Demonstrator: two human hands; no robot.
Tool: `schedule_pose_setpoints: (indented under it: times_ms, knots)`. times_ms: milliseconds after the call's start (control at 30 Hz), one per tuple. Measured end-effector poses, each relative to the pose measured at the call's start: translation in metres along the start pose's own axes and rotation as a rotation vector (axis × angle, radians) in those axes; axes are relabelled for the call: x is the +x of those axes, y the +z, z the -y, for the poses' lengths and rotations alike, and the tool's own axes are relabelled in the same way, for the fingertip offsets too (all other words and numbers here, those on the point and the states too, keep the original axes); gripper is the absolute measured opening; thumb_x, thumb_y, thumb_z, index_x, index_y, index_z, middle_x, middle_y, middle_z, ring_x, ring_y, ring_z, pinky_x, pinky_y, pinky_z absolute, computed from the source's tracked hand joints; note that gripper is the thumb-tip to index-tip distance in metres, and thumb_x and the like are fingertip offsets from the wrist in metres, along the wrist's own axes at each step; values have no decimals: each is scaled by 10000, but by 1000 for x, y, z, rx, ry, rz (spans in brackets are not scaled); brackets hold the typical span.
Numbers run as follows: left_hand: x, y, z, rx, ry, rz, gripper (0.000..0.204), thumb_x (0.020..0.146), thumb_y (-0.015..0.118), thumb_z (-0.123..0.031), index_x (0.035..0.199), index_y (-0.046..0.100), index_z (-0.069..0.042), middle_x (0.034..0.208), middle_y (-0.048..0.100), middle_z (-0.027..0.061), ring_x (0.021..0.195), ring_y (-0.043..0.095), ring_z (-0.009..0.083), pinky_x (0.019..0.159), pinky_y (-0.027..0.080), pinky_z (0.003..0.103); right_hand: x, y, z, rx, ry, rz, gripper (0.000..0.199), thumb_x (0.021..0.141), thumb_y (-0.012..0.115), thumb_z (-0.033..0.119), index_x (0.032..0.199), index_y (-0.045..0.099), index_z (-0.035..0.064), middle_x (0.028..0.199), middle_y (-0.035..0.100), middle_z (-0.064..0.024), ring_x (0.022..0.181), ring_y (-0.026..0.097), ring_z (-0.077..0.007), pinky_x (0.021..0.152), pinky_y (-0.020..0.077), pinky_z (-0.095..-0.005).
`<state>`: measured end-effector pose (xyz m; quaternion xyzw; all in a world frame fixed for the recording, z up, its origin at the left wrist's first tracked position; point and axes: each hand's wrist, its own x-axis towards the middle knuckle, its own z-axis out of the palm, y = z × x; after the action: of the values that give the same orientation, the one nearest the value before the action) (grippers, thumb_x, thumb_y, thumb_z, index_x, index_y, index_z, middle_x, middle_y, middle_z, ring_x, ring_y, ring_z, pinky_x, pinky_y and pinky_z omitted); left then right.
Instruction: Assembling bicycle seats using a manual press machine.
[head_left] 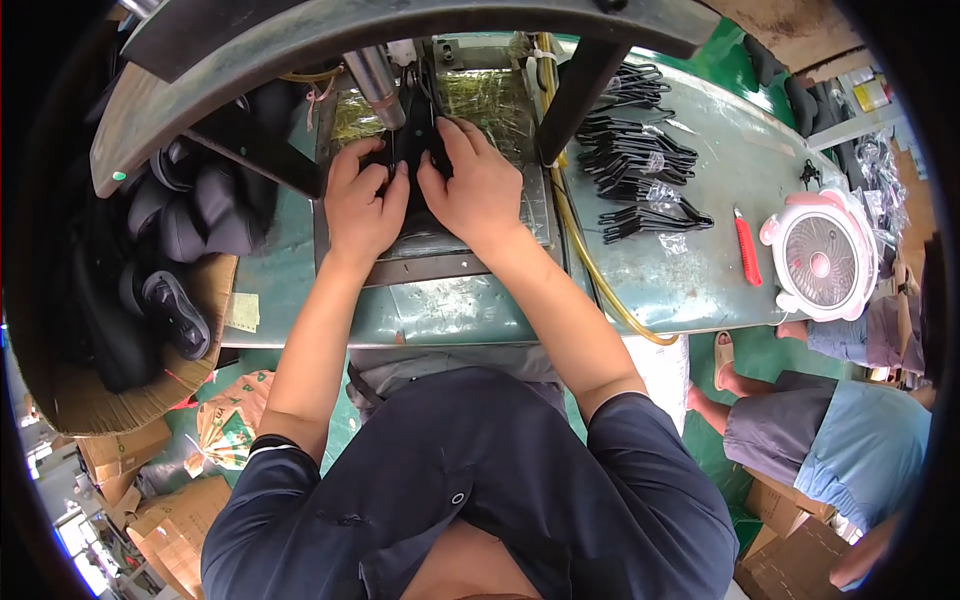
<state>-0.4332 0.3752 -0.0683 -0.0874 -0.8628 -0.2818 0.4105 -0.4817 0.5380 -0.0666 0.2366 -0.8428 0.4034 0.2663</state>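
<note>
A black saddle-shaped part [418, 205] lies on the machine's bed, its narrow end pointing away from me. My left hand [364, 205] is closed on its left side, fingers bent and thumb pressed near the middle. From the right, my right hand [474, 188] grips the same part, with the thumb along its inner edge. Just above my left fingertips, a metal cylinder with a thin tip [375, 88] slants down toward the part. My fingers hide much of the part's edges.
A dark curved machine frame [400, 22] arches over the work. Black padded pieces [185, 215] fill a cardboard box [215, 300] at left. Right of a yellow hose [578, 240] lie black bent-wire rails [640, 150], a red cutter [746, 248] and a pink-white fan [820, 255]. Another person [830, 430] is at right.
</note>
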Motion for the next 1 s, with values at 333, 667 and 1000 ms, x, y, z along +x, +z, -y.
schedule_pose_setpoints:
  times_ms: [333,667,1000]
  knots:
    - [-9,-8,-6,29,-218,30,515,830,876,-228,1254,635,-60,1446,606,181,1256,658,420,1025,564,482,-9,-20,3,208,137,144,902,943,800,429,1545,425,-128,1428,589,-366,1297,625,-513,1075,539,-501]
    - [-7,-69,-34,-370,-718,364,443,735,780,-216,1150,762,-63,1056,777,178,999,762,325,907,583,403,-31,-89,-13,221,-247,288,765,772,701,76,1510,536,-40,1617,508,-281,1511,475,-485,1279,344,-524]
    - [-20,-157,-35,-250,-575,-1,262,953,820,-93,1200,744,-51,1153,783,59,1008,737,146,932,596,327,-72,-142,-52,570,482,-225,394,958,786,97,1269,614,-72,1046,716,-148,898,738,-253,873,624,-420]
